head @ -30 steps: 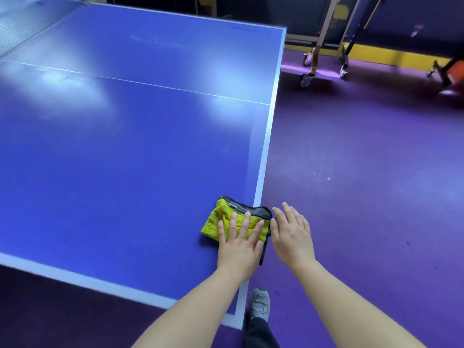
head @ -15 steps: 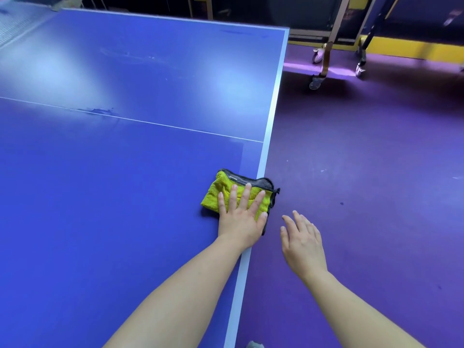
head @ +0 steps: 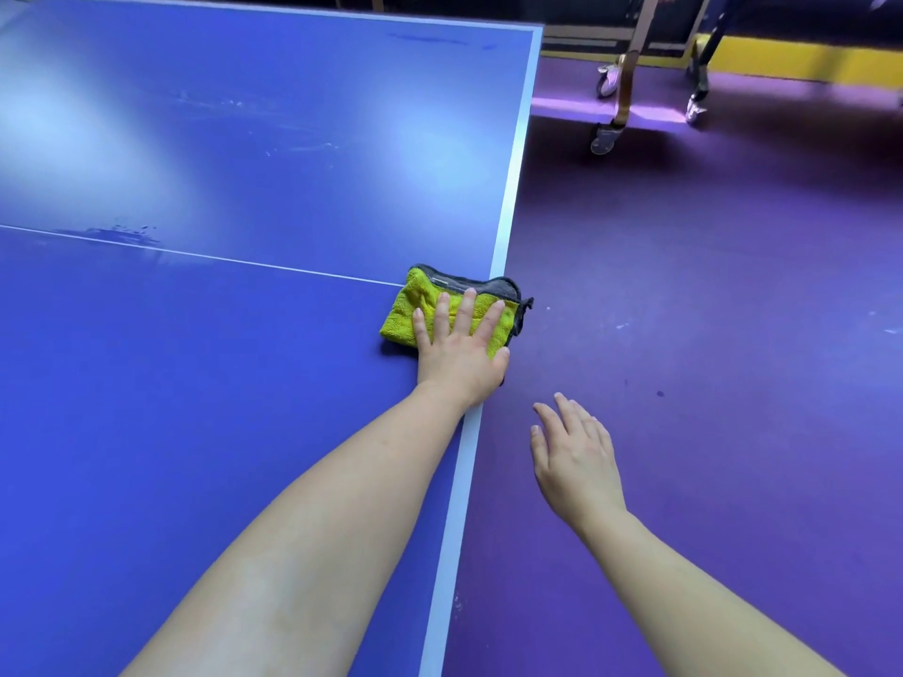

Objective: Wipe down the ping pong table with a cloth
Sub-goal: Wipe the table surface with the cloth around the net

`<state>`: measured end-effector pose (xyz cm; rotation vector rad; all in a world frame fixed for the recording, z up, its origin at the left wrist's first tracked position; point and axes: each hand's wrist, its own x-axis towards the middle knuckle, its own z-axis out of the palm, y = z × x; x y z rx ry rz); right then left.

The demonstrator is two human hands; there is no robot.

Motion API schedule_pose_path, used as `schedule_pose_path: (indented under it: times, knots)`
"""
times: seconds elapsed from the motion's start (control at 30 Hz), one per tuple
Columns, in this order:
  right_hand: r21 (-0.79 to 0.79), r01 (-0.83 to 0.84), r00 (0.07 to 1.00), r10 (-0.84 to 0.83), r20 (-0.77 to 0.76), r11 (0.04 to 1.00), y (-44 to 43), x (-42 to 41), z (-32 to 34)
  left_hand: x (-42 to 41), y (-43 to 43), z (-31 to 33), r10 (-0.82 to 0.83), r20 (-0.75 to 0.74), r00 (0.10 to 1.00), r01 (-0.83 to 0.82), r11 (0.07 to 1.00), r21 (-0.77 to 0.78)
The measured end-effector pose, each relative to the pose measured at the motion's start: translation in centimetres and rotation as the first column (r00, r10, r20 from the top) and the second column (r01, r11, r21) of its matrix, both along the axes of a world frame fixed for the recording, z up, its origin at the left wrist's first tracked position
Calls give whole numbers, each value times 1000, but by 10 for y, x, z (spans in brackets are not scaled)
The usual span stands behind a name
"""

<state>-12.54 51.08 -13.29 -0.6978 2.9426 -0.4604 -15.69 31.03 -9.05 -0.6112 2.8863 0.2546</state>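
Observation:
A blue ping pong table (head: pixel 205 364) with white lines fills the left of the view. A folded yellow cloth with a grey edge (head: pixel 415 300) lies at the table's right edge, just where the white centre line meets the border. My left hand (head: pixel 459 344) presses flat on the cloth with straight, spread fingers. My right hand (head: pixel 571 456) hovers off the table over the purple floor, fingers relaxed, holding nothing. Smears and dull marks show on the far half of the table top.
Purple floor (head: pixel 708 285) lies right of the table. A wheeled frame with castors (head: pixel 606 139) stands at the back right, near a yellow strip (head: pixel 791 61) along the wall.
My left hand has slid the cloth forward along the table's right edge up to the centre line. My right hand has left the cloth and hangs beside the table.

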Motion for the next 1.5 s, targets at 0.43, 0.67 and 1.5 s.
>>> schedule_pose_path:
  times: [0.43,0.67,1.5]
  knots:
    - [-19,-25,997,23,-78,1000,-23,79,68,164,55,0,-193,-254,948,230,965,126]
    - [-85,-56,993,46,-112,995,-40,206,137,325,16,16,-337,-262,904,397,891,223]
    - [55,-858,513,856,61,510,-332,548,380,765,-216,348,594,-59,802,-353,552,755]
